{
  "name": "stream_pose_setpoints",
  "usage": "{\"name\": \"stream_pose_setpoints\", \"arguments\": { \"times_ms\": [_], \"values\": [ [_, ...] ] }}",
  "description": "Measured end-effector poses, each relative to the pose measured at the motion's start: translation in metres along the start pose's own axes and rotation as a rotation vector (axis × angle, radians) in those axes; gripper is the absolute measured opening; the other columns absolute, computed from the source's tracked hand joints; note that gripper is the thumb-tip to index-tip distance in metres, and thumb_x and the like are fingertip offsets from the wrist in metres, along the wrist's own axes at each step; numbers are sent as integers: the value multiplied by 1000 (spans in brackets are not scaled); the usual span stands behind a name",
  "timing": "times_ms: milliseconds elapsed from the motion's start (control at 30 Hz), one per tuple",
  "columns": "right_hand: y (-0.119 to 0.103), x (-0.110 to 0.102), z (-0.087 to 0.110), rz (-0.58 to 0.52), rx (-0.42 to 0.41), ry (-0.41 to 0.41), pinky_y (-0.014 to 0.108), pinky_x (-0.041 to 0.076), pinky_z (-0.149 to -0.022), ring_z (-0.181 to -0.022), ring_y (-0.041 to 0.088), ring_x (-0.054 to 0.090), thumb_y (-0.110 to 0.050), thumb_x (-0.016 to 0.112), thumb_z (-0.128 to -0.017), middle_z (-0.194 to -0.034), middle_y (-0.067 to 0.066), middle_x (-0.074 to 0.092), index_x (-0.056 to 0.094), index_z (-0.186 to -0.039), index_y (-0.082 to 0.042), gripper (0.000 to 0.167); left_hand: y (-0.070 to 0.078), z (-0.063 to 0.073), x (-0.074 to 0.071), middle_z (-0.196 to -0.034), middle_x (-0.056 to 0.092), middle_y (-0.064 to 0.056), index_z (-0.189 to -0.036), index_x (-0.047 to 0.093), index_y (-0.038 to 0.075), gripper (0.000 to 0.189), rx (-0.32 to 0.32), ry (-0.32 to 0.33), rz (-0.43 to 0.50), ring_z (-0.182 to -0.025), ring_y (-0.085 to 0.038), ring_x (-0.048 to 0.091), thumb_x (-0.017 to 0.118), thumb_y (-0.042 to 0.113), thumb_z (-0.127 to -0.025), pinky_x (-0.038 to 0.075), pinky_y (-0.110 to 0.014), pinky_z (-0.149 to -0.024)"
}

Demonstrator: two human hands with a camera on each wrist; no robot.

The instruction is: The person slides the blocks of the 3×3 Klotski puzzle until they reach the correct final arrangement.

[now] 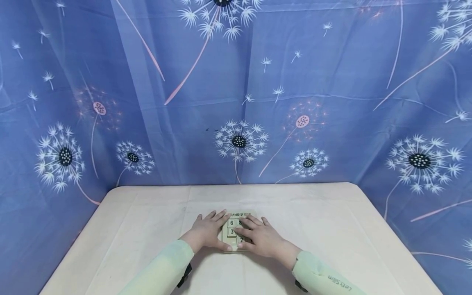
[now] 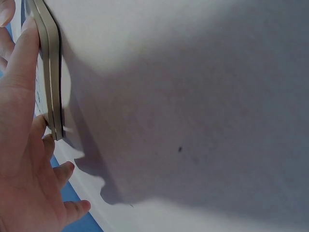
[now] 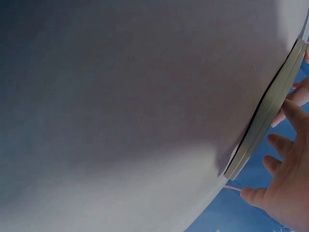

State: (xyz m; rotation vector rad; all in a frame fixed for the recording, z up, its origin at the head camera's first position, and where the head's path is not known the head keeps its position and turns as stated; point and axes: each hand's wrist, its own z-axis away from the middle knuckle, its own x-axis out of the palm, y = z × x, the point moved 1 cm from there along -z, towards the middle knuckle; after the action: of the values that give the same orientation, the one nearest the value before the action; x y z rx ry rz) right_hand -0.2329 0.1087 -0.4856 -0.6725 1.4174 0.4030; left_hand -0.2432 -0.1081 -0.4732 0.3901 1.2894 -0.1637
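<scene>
A pale green number sliding puzzle [image 1: 224, 236] lies flat on the table, with tiles 6 [image 1: 231, 223], 8 [image 1: 239, 222], 3 [image 1: 231, 232] and 2 [image 1: 241, 239] showing. My left hand [image 1: 207, 230] lies along the puzzle's left side, fingers spread, thumb at the near edge. From the right, my right hand [image 1: 268, 239] reaches over the board; its fingers cover the right-hand tiles and its thumb is near the bottom. The wrist views show the puzzle's layered side [image 2: 54, 72] beside the left thumb, and its opposite edge [image 3: 263, 118] by the right fingers.
The light table [image 1: 147, 217] spreads around the puzzle on all sides. A blue curtain [image 1: 191, 143] printed with dandelions hangs behind the table and along both sides. Dark straps [image 1: 185, 275] show under the forearms.
</scene>
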Motion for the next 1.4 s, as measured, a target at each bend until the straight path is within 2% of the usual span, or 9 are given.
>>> {"name": "stream_pose_setpoints", "arguments": {
  "times_ms": [467,1400],
  "values": [
    [0,1,5,2,-5,-8,72,35,-117,-154,35,37,-55,55,-100,-162,8,45,58,-146,-32,51,0,0,-1,-170,33,2,-160,38,21,110,-2,-9,6,-156,-32,34,80,71,-71,29,-67,-124],
    [0,1,15,1,-52,2,73,37,-115,-152,37,39,-56,57,-98,-160,8,49,61,-142,-33,50,1,0,-2,-169,35,1,-159,40,20,109,1,6,2,-155,-33,35,81,70,-71,30,-67,-123]
  ]
}}
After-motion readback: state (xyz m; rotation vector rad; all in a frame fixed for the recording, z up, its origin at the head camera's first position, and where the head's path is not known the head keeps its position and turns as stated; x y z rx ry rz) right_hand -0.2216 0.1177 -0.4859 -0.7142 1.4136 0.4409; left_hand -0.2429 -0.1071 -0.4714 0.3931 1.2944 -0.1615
